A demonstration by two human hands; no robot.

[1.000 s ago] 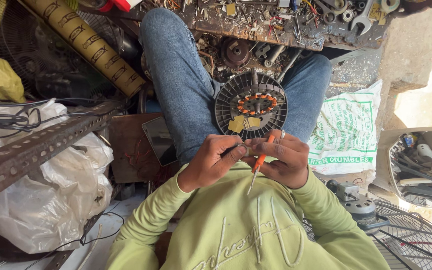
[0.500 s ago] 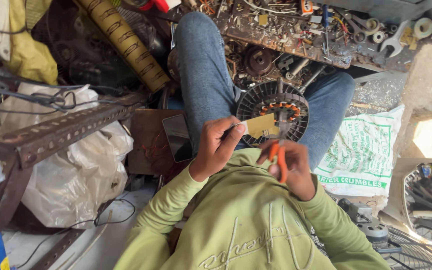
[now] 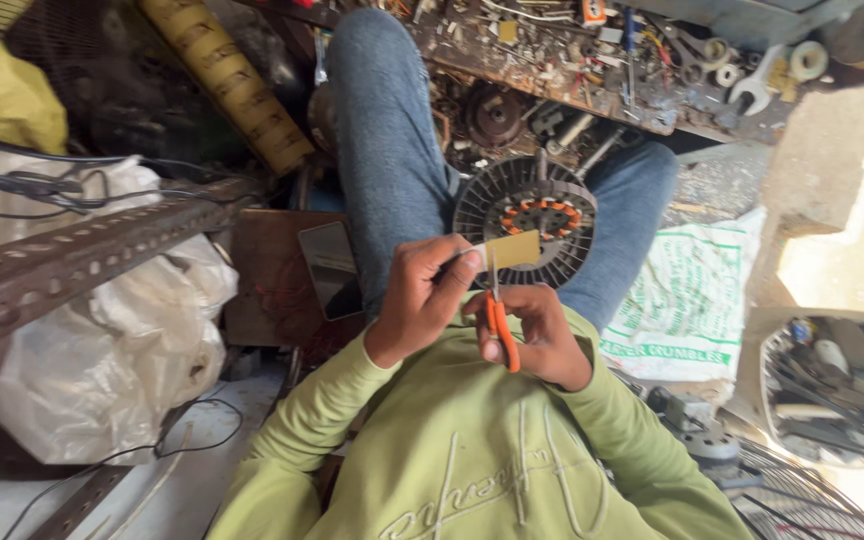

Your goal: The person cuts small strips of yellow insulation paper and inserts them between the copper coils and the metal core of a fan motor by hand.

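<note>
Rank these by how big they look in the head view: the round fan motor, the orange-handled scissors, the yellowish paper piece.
1. Round fan motor, clearly largest.
2. Orange-handled scissors, held in the right hand.
3. Yellowish paper piece, pinched by the left hand.
The motor lies farther away, yet looks biggest.

Head camera, close, looking straight down at lap.

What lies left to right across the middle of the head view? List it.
White bag → metal angle bar → phone → left hand → orange scissors → right hand → printed sack → fan guard.
</note>
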